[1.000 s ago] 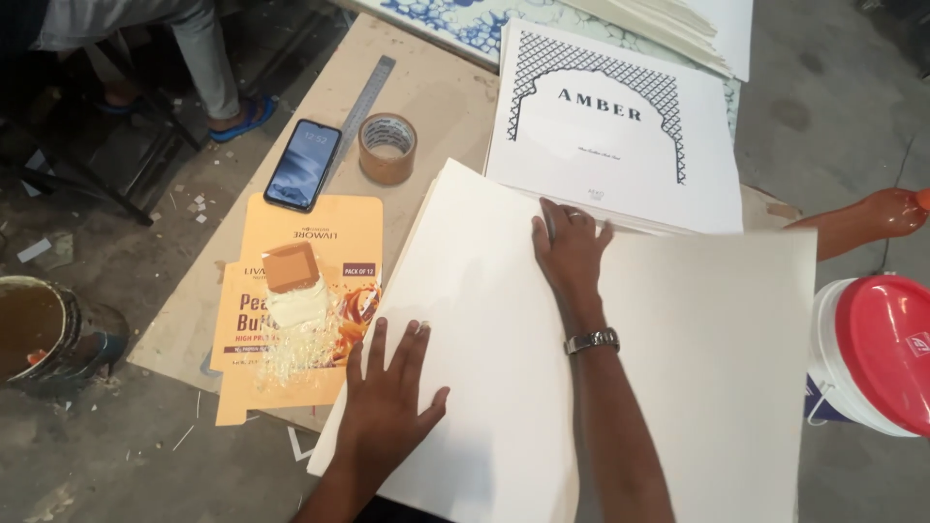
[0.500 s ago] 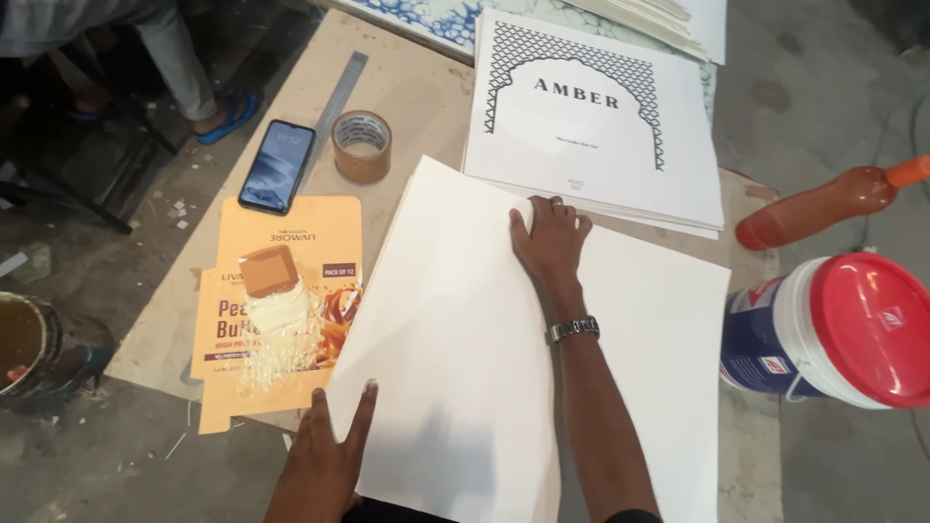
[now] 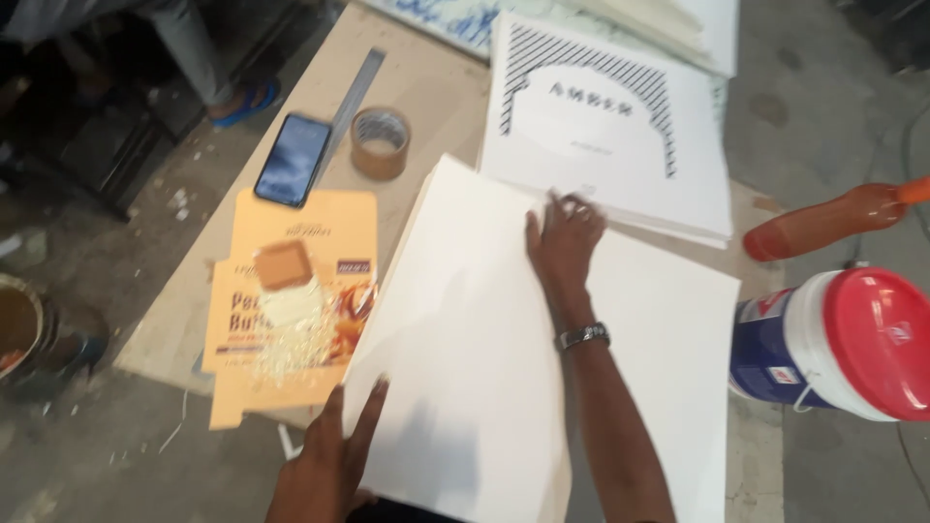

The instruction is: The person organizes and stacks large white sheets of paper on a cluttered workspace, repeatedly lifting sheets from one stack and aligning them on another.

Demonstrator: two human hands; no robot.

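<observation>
Fingers (image 3: pixel 572 215) of the right hand (image 3: pixel 562 247) are spread flat on the white board (image 3: pixel 465 329); the left hand (image 3: pixel 334 455), seemingly open, has been drawn back to its near edge.

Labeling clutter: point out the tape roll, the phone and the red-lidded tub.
tape roll (image 3: pixel 380 142), head view, on its near outer wall
phone (image 3: pixel 294 160), head view, mid-screen
red-lidded tub (image 3: pixel 886 341), head view, centre of lid

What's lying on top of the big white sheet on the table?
Both hands: right hand flat near the large white paper sheet's far edge, left hand at its near-left edge. What lies beneath the sheet is covered.
</observation>
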